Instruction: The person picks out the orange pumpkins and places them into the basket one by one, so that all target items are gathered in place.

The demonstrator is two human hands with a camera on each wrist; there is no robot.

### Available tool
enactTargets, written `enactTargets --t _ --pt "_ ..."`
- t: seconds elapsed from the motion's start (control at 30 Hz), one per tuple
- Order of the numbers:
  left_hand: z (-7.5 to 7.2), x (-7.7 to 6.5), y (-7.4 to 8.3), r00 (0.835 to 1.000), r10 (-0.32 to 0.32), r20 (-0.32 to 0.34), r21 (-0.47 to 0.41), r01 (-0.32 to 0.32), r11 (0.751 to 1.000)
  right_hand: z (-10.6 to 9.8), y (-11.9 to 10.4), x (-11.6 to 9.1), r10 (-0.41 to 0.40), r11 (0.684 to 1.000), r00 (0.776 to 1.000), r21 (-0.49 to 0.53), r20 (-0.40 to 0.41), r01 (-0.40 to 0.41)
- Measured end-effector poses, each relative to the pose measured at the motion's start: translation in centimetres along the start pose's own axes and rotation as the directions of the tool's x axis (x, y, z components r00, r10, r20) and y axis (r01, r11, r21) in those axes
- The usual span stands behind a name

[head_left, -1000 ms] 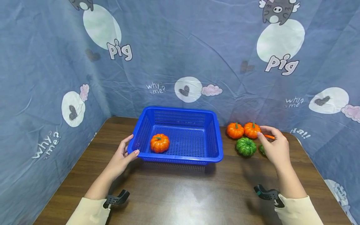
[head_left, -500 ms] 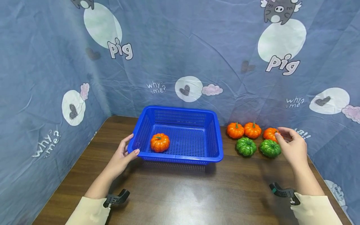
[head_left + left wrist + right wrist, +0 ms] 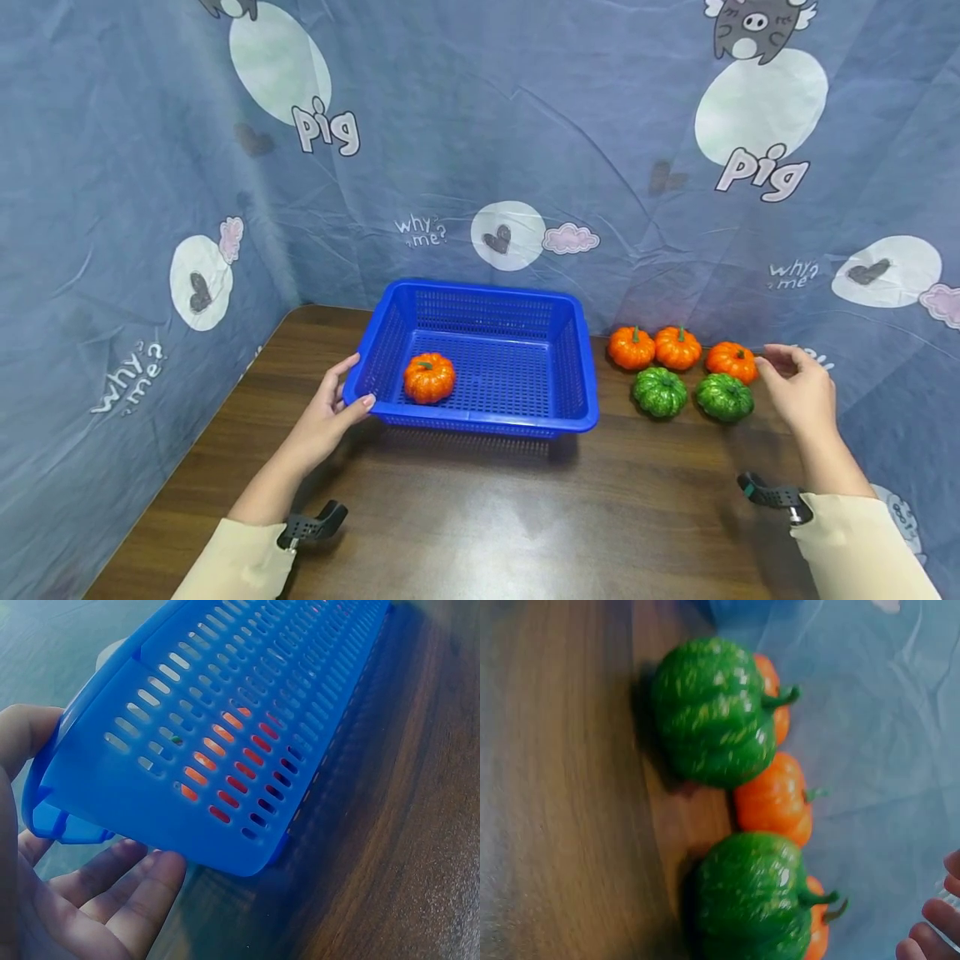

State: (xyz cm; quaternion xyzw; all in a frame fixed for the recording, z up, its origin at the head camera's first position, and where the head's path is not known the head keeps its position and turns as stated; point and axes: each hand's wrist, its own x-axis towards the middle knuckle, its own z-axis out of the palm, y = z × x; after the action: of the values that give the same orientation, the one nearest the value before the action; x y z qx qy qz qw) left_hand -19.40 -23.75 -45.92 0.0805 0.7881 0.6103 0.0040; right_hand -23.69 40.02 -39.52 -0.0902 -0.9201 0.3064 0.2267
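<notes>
At the near left corner of a blue plastic basket (image 3: 480, 419), my left hand (image 3: 324, 423) grips the rim. In the left wrist view the thumb lies over the rim of the basket (image 3: 112, 795), with the fingers below it. One orange pumpkin (image 3: 429, 378) sits inside, towards the left. My right hand (image 3: 804, 396) is held just right of another orange pumpkin (image 3: 732, 362), fingers loosely bent and nothing in them; whether the thumb touches it I cannot tell. In front of that pumpkin is a green pumpkin (image 3: 724, 397).
Two more orange pumpkins, a left one (image 3: 631, 348) and a right one (image 3: 678, 348), stand along the back edge of the wooden table (image 3: 480, 517). Another green pumpkin (image 3: 660, 392) is before them. A patterned blue cloth (image 3: 420, 125) hangs close behind the table.
My right hand has moved right, off the rightmost orange pumpkin, which now shows fully along with the green one before it. My left hand has stayed on the basket.
</notes>
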Motion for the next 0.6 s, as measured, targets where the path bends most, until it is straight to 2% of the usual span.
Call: enactTargets --t 0.5,0.6 --pt "0.1 -0.1 0.2 1.0 -0.001 -0.001 0.021 0.001 1.0 1.6 2.4 2.3 0.036 0.999 0.995 -0.042 0.089 -0.033" --pt "0.1 -0.1 0.3 1.0 -0.003 -0.002 0.011 0.003 1.0 1.8 3.0 2.8 0.066 0.997 0.991 -0.059 0.117 -0.059"
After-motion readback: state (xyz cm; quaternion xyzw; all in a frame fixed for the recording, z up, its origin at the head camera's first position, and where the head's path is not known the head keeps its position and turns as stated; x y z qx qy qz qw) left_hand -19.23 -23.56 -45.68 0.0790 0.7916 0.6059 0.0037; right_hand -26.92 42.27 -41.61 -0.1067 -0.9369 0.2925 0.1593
